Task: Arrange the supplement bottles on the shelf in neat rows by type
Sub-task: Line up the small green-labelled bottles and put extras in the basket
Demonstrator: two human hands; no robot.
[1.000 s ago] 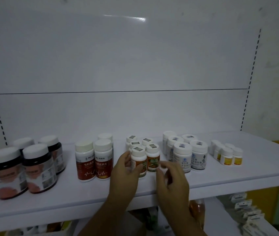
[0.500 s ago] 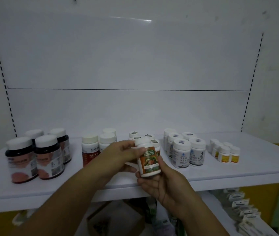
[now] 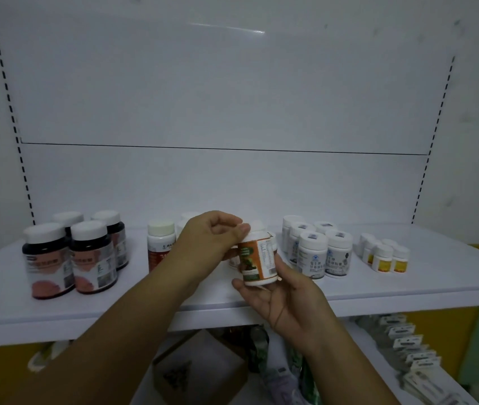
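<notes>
Head view: orange-label bottle (image 3: 257,258), capped, contents hidden
Left hand (image 3: 212,244): apparently pinches cap (image 3: 258,237)
Right hand (image 3: 285,299): grips it from below

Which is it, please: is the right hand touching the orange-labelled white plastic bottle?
Touching: head view shows the right hand cupping the orange-labelled bottle.

Left hand (image 3: 212,241): knuckles up, fingers curled, thumb and fingertips pinching the cap of the orange-labelled bottle (image 3: 257,258).
Right hand (image 3: 288,299): palm up, fingers cupped beneath the bottle's base, thumb against its right side.
Forearms (image 3: 115,331): bare, entering from near left and near right, converging at centre.
</notes>
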